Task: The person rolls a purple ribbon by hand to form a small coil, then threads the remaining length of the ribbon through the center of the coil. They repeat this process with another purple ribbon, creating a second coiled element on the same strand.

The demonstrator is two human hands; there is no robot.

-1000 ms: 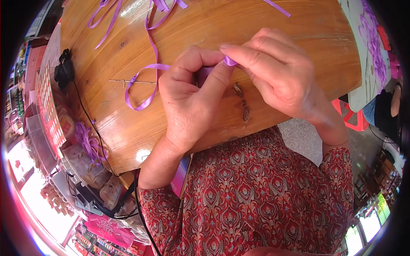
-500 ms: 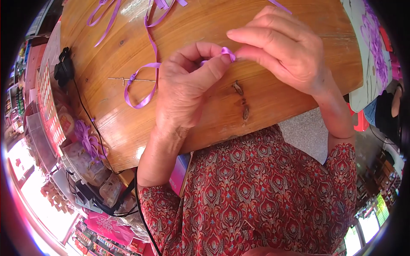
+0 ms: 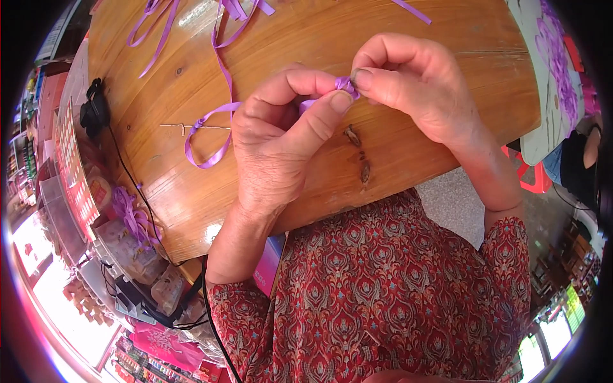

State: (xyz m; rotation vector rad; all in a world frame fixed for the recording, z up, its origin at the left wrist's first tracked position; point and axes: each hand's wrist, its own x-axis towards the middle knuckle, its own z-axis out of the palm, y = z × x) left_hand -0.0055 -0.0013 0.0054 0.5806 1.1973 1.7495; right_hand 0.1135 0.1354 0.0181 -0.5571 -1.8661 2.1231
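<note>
Just above the centre of the frame, the left hand [image 3: 274,143] clamps a shiny, knotted purple satin ribbon [image 3: 345,84] between thumb and forefinger, while the right hand [image 3: 424,89] pinches its right edge, thumb and forefinger together. Left of centre, a thin silvery metal hook [image 3: 184,127] lies on the glossy brown wooden table [image 3: 191,207].

Narrow satin ribbon [image 3: 345,83], upper centre: light purple. Looped satin ribbon [image 3: 205,166], centre left: light purple. Broad wooden tabletop [image 3: 191,198], centre: honey-brown, darker streaked grain. Sleeved fabric garment [image 3: 370,287], lower centre: deep red, repeating grey-beige ornamental motifs, small blue accents. Corded device [image 3: 94,110], upper left: black.
</note>
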